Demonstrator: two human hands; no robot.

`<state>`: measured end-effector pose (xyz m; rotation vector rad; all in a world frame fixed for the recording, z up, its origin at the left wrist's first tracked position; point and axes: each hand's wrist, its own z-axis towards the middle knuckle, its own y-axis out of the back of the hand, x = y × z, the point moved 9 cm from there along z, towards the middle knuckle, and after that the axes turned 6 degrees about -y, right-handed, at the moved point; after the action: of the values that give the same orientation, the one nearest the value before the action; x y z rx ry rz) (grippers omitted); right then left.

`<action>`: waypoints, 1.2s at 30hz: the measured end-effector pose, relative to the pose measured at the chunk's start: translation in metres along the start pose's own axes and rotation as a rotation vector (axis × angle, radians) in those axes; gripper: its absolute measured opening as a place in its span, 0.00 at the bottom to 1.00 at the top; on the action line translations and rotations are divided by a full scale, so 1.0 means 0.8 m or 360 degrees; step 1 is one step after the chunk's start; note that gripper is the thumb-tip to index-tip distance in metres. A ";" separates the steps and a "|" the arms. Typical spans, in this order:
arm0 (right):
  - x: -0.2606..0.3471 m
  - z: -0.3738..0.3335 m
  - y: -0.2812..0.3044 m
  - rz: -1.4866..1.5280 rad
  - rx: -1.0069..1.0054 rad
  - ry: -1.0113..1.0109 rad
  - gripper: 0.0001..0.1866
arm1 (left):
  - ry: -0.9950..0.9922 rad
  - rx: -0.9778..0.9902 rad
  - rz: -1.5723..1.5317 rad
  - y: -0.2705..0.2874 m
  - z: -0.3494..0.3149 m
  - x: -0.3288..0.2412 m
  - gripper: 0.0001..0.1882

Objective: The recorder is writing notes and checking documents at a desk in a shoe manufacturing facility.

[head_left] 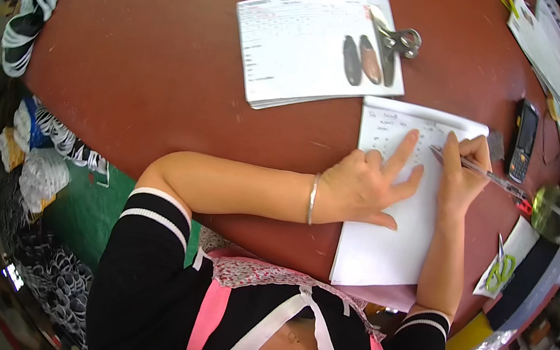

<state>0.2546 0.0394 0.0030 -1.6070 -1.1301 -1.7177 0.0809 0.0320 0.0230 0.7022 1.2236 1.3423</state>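
On the red-brown table a white notepad lies in front of me, with a few short handwritten lines near its top. My left hand rests on the page with its fingers spread, the index finger stretched toward the writing. A silver bangle circles that wrist. In my right hand is a slim pen, its tip at the page just right of my left index finger. Beyond the notepad lies a stack of printed sheets with shoe pictures, held by a large metal binder clip.
At the right stand a black handheld device with a keypad, a greenish clear bottle and green-handled scissors. More papers lie at the far right. Striped fabric hangs at the left table edge, near stuffed plastic bags.
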 end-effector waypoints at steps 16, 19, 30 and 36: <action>0.017 -0.006 -0.017 -0.0160 -0.0165 0.0117 0.20 | -0.0030 -0.0046 0.0093 0.011 0.000 0.015 0.44; 0.014 -0.006 -0.019 -0.0163 -0.0165 0.0117 0.19 | -0.0037 -0.0055 0.0097 0.012 -0.001 0.015 0.43; 0.017 -0.006 -0.014 -0.0234 -0.0187 0.0130 0.19 | -0.0040 -0.0044 0.0101 0.014 0.003 0.013 0.43; 0.018 -0.006 -0.017 -0.0068 -0.0189 0.0168 0.18 | -0.0018 -0.0025 0.0151 0.015 -0.004 0.021 0.44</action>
<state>0.2384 0.0447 0.0142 -1.5506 -1.0362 -1.9060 0.0711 0.0491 0.0292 0.7638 1.1819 1.4225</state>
